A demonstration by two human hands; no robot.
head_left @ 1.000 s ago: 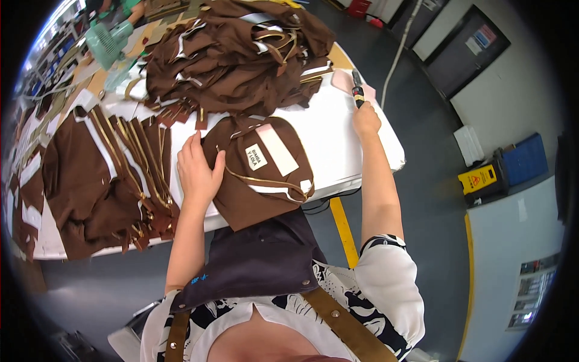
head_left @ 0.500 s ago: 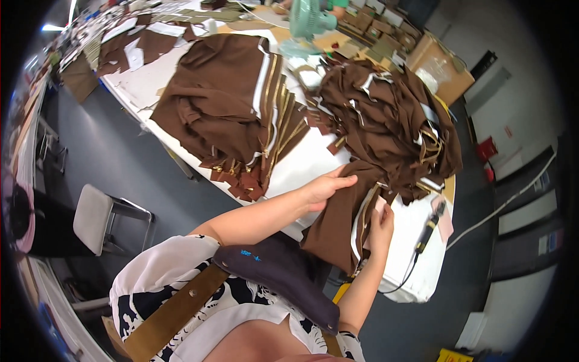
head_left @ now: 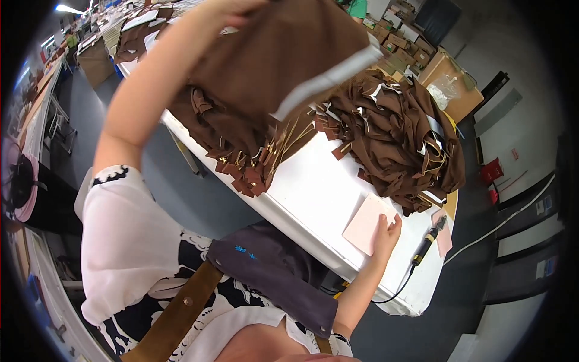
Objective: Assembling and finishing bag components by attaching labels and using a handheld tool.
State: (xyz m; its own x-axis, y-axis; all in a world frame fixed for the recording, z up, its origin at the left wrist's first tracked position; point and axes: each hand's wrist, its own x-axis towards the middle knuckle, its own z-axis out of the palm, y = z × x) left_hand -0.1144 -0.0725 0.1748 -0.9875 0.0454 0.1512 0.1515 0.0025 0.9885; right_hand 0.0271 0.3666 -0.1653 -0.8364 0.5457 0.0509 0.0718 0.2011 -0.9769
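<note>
Brown fabric piece with a white strip along its edge is hanging from the left hand, above the left side of the bench. That hand is curling closed on the cloth at the top edge of view, its fingertips partly hidden. The right hand is touching a pale pink card near the bench's near right edge, thumb and fingers bending slightly apart; whether it is gripping, I cannot tell. A brown heap is lying beyond, and a black corded tool is resting to the right
</note>
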